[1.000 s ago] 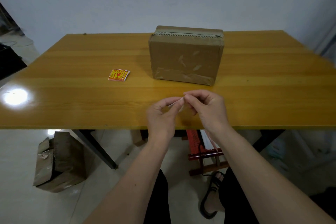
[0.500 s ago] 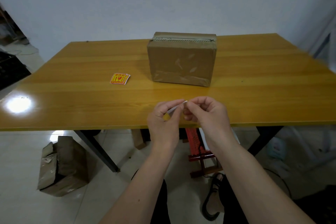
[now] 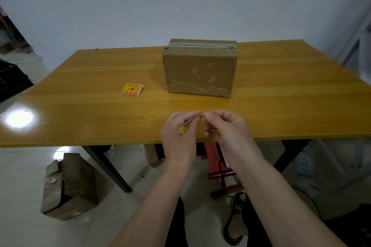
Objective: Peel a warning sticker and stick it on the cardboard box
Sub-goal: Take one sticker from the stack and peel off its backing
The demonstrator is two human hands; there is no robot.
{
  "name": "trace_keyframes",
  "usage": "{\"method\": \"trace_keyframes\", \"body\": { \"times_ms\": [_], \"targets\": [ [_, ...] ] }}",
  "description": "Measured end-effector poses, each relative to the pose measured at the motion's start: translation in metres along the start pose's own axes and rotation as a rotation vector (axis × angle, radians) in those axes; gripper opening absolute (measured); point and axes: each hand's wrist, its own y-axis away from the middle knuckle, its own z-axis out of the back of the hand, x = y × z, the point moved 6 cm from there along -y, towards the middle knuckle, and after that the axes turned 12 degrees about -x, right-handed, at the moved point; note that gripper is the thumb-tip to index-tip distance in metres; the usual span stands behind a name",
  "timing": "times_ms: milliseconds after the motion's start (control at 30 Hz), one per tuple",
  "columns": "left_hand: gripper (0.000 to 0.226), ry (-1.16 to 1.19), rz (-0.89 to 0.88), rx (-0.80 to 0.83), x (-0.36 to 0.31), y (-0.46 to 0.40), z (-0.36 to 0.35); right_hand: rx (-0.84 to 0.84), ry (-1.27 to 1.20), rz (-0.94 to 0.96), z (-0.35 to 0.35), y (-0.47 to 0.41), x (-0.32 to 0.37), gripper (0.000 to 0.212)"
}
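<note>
A taped brown cardboard box (image 3: 199, 68) stands upright at the middle of the wooden table (image 3: 80, 110). Above the table's near edge, my left hand (image 3: 179, 136) and my right hand (image 3: 228, 128) pinch one thin sticker sheet (image 3: 193, 118) between their fingertips. I see the sheet edge-on, with a white edge and its face hidden. A small stack of red and yellow warning stickers (image 3: 132, 89) lies flat on the table, left of the box.
A torn cardboard box (image 3: 68, 184) sits on the tiled floor under the table's left side. A red and wooden stool frame (image 3: 218, 168) and black table legs (image 3: 108, 168) are below the edge. A bright light reflection (image 3: 19, 119) marks the table's left end.
Both hands stay together on the sheet with only small finger shifts. The camera view has tilted, so the box and table sit lower in the frame.
</note>
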Motion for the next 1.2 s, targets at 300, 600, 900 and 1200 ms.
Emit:
{"method": "trace_keyframes", "body": {
  "times_ms": [300, 600, 900, 1200],
  "targets": [
    [0.029, -0.024, -0.010, 0.024, -0.0021, -0.0010, 0.0039, 0.050, -0.052, -0.085, -0.0062, 0.0032, -0.0019, 0.008],
    [0.028, -0.142, -0.222, 0.024, -0.0056, -0.0032, 0.0056, 0.054, -0.043, -0.121, -0.0066, 0.0006, -0.0053, 0.012],
    [0.019, -0.282, -0.336, 0.040, -0.0031, -0.0047, 0.0050, 0.071, -0.028, -0.167, -0.0079, -0.0007, -0.0084, 0.004],
    [0.020, -0.292, -0.374, 0.029, -0.0022, -0.0045, 0.0080, 0.057, -0.027, -0.145, -0.0060, -0.0019, -0.0086, 0.018]
  ]
}}
